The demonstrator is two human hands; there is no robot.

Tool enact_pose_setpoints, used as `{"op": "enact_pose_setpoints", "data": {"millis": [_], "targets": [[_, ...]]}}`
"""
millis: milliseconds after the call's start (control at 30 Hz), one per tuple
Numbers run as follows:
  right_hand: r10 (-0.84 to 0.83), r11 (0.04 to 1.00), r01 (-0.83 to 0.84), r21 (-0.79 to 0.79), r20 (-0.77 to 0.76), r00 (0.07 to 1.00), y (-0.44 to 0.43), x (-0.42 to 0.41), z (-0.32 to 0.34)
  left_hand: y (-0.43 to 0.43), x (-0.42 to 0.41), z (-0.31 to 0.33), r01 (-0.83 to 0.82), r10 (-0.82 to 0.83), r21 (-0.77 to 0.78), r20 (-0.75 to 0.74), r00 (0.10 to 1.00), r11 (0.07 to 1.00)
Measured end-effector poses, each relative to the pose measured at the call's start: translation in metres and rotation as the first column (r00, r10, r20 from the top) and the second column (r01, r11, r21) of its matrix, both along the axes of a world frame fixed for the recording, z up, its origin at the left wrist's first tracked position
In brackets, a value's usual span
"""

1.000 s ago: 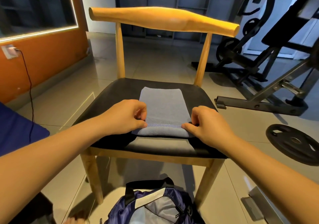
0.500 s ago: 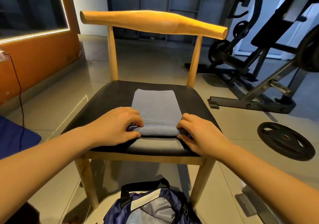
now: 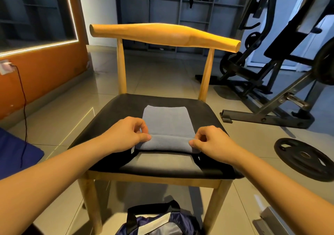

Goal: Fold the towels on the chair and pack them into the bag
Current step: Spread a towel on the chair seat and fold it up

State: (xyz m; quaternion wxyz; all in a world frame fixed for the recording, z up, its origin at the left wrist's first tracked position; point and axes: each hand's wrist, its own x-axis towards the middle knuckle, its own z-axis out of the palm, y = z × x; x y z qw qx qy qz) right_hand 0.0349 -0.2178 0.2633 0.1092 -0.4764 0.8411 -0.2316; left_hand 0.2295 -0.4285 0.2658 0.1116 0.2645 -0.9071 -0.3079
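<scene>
Between the left hand [image 3: 124, 135] and right hand [image 3: 215, 143], both pinching its folded edge, the towel [image 3: 168, 122] lies taut, seemingly for evenness.

The folded towel [image 3: 168, 126] lies on the chair [image 3: 162, 106] seat, mid-frame. The bag [image 3: 159, 224] sits on the floor at the bottom edge. A weight plate [image 3: 303, 158] lies at right.

Premises: home gym
Weight bench frame [image 3: 282, 82], loose weight plate [image 3: 303, 159] on tiled floor [image 3: 159, 79], grey shelving [image 3: 173, 8] behind
</scene>
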Motion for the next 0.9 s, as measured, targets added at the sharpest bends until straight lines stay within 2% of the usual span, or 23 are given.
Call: {"op": "enact_pose_setpoints", "data": {"millis": [100,200,267,367,467,567,667,733,800,900], "targets": [[-0.024,0.991,0.004,-0.132,-0.149,0.989,-0.003,0.001,-0.002,0.004,-0.003,-0.006,-0.035,0.027,-0.129,-0.065,0.998,0.991],[0.124,0.98,-0.167,-0.105,-0.332,0.935,0.001,0.0,-0.002,0.011,-0.003,-0.005,0.009,-0.036,-0.345,-0.072,0.997,0.939],[0.213,0.969,-0.246,-0.033,-0.397,0.893,0.006,-0.002,0.001,0.011,0.001,-0.003,0.091,-0.1,-0.42,0.0,0.995,0.903],[0.266,0.962,-0.271,0.043,-0.389,0.882,0.009,-0.004,0.002,0.007,0.005,-0.001,0.246,-0.174,-0.492,0.188,0.967,0.835],[0.245,0.969,-0.247,0.028,-0.275,0.93,0.007,-0.004,0.006,0.005,0.007,0.005,0.231,-0.171,-0.406,0.18,0.969,0.884],[0.228,0.971,-0.221,0.091,-0.065,0.972,0.006,-0.004,0.019,0.0,0.007,0.013,0.195,-0.169,-0.164,0.16,0.973,0.967],[0.16,0.971,-0.185,0.15,0.161,0.974,0.004,-0.003,0.026,-0.003,0.005,0.012,0.126,-0.124,-0.003,0.17,0.978,0.992],[0.109,0.978,-0.144,0.152,0.219,0.97,-0.001,-0.001,0.023,-0.005,0.002,0.01,0.052,-0.064,0.062,0.204,0.977,0.997],[0.058,0.99,-0.08,0.112,0.187,0.981,-0.007,0.001,0.015,-0.008,-0.002,0.006,-0.024,0.0,0.105,0.224,0.975,0.994],[-0.032,0.996,0.026,-0.084,-0.074,0.997,-0.013,0.005,0.003,-0.008,-0.008,-0.002,-0.096,0.094,0.009,0.157,0.983,0.995]]}}
